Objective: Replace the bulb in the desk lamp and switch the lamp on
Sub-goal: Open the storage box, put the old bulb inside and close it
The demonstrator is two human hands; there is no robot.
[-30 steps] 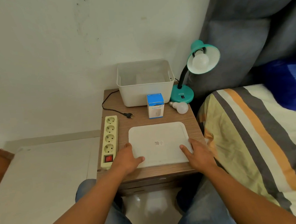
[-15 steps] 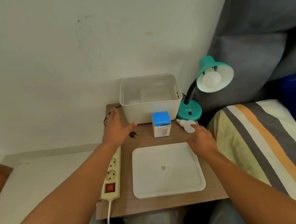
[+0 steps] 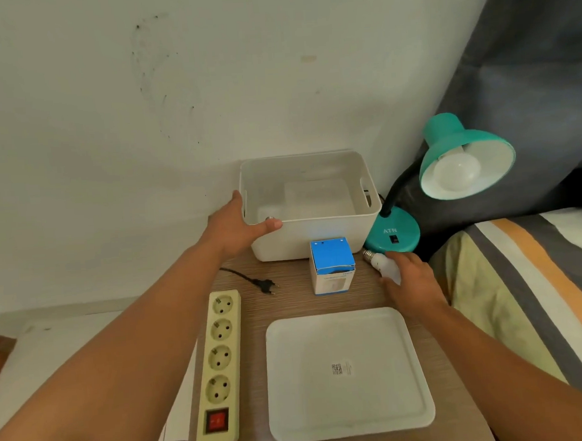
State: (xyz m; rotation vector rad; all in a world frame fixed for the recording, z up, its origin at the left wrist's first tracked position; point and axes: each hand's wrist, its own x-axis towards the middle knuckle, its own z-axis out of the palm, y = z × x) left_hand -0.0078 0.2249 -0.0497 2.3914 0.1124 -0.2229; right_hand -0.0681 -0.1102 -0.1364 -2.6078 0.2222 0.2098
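A teal desk lamp point(image 3: 447, 134) stands at the back right of the wooden nightstand point(image 3: 297, 299), with a white bulb point(image 3: 457, 174) in its shade. A loose white bulb point(image 3: 381, 264) lies in front of the lamp's base point(image 3: 393, 237); my right hand point(image 3: 412, 286) is closed over its globe, and the screw cap sticks out to the left. My left hand point(image 3: 236, 228) grips the front left corner of the white bin point(image 3: 317, 241), thumb along the rim. The lamp's black plug point(image 3: 266, 285) lies unplugged on the wood.
A blue and white bulb box point(image 3: 332, 263) stands in front of the bin. A cream power strip point(image 3: 219, 365) with a red switch lies on the left. A white tray point(image 3: 345, 372) sits at the front. A striped bed point(image 3: 522, 292) borders the right side.
Both hands left the tray and reached back. My left hand went past the plug to the bin's corner. My right hand closed over the loose bulb. The view moved closer to the nightstand.
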